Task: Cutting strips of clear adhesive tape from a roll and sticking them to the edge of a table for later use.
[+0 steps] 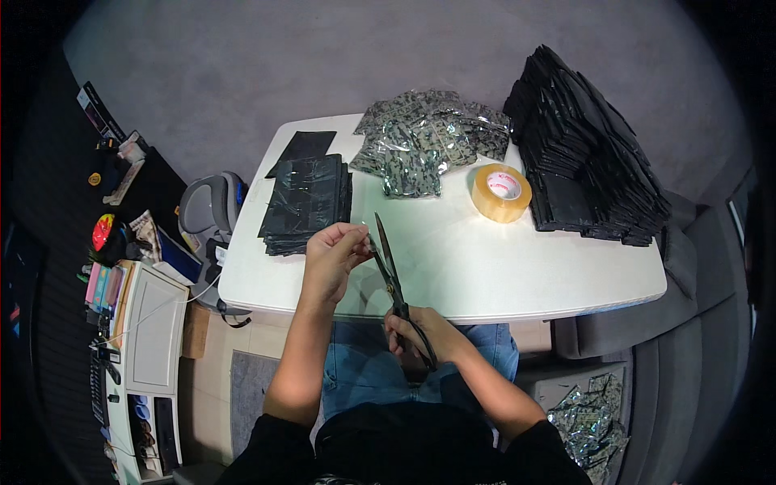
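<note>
My right hand (420,335) grips the black handles of a pair of scissors (390,276). Their blades point away from me and stand slightly apart. Beside the blades, my left hand (339,257) pinches a small clear piece (371,244), perhaps tape or plastic film; most of it is hidden by the fingers. Just beyond that hand lies a stack of flat black plastic packets (303,194), with clear tape across the top one. A large roll of clear packing tape (501,193) rests on its side to the right of the scissors.
Camouflage-patterned items in clear bags (424,130) are heaped at the white table's (582,273) far edge. A tall pile of black packets (582,157) covers its right end. More bagged items (588,418) lie low beside the grey sofa (673,370). A chair (209,206) stands left.
</note>
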The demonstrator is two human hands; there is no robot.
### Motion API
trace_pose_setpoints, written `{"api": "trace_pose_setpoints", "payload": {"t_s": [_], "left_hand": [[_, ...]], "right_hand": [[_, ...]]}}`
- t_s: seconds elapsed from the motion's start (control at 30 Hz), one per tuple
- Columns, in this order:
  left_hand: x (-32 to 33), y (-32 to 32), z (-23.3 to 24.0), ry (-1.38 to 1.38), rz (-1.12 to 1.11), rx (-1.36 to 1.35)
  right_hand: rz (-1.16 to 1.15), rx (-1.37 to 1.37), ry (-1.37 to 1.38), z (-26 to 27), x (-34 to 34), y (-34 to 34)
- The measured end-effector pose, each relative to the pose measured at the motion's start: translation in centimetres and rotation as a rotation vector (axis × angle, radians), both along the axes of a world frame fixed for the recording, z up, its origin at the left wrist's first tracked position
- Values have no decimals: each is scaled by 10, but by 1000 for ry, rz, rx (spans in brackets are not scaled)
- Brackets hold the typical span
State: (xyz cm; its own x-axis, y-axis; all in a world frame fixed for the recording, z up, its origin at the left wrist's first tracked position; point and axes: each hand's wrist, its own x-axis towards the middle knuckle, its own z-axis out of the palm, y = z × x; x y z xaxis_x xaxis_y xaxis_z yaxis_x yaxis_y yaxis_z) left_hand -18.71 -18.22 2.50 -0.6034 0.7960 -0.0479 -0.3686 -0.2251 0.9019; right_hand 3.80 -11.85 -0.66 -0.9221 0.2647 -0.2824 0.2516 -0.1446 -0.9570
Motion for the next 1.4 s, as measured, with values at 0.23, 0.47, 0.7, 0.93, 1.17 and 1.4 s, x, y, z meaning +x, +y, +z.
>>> {"api": "trace_pose_setpoints", "payload": {"t_s": [0.23, 0.47, 0.7, 0.93, 1.17, 1.4], "left_hand": [[1, -1, 2, 6, 0, -24], [4, -1, 5, 32, 20, -70], [4, -3, 4, 52, 9, -85], [4, -3, 3, 57, 8, -83], [1, -4, 0, 42, 27, -98], [1, -5, -4, 51, 40, -91]], "right_hand": [[-27, -45, 9, -13, -3, 0], [-34, -49, 76, -27, -5, -1], [-40, -28, 84, -25, -5, -3], [-41, -30, 81, -26, -4, -4], [-36, 14, 37, -14, -4, -3], [-43, 44, 9, -13, -3, -5]]}}
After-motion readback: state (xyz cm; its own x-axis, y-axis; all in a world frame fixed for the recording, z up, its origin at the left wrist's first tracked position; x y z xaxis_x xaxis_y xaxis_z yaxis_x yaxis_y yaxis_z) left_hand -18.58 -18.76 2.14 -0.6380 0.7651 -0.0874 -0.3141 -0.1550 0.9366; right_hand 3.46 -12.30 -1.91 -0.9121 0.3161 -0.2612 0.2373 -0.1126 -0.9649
